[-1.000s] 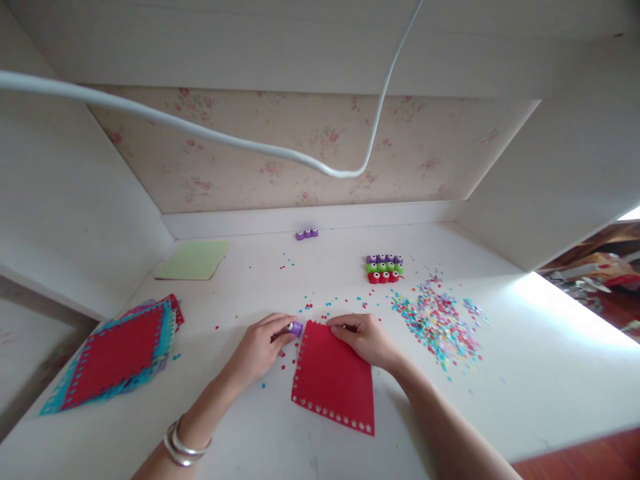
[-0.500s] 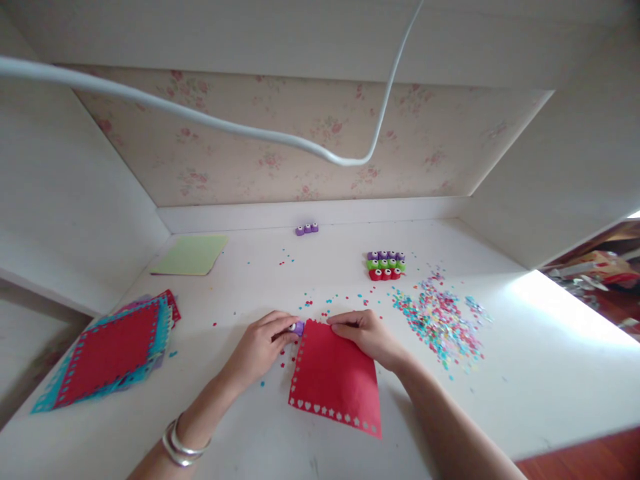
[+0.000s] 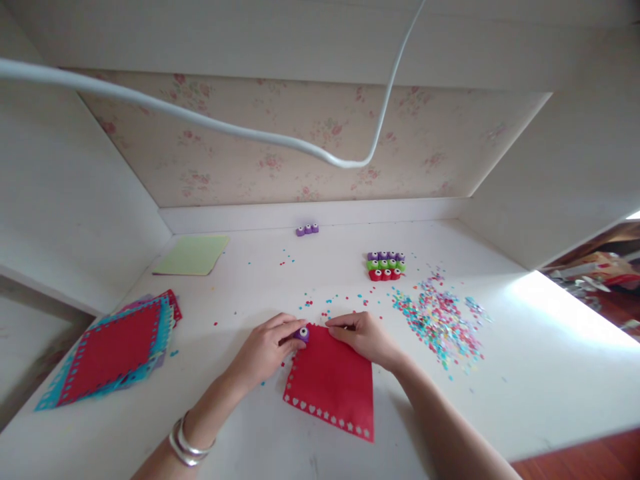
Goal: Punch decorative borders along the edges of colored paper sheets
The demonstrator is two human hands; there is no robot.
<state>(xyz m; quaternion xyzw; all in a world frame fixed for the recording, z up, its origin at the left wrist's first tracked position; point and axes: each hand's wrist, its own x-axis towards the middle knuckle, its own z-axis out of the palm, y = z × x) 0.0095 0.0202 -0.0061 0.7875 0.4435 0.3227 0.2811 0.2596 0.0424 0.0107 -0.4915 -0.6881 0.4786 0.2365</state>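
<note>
Between the thumb and fingers of my left hand (image 3: 267, 343) is a small purple craft punch (image 3: 302, 334), sitting at the upper left corner of a red paper sheet (image 3: 333, 380). Punched shapes, hearts and stars among them, run along the sheet's left and bottom edges; the right edge looks plain. My right hand (image 3: 363, 337) pinches the sheet's top edge near its upper right corner. Part of the top edge is hidden under these fingers. Small red and blue paper bits lie around the punch and beyond the sheet.
Punched red and blue sheets (image 3: 113, 353) are stacked at left, with pale green paper (image 3: 193, 255) behind them. Purple punches (image 3: 307, 229) stand near the back wall. Rows of purple, green and red punches (image 3: 385, 265) sit beside a confetti pile (image 3: 445, 320). A white cable (image 3: 240, 130) hangs overhead.
The purple punch has moved slightly right onto the sheet's corner, and its top button now faces up more. The red sheet has turned a little, its lower end shifting left.
</note>
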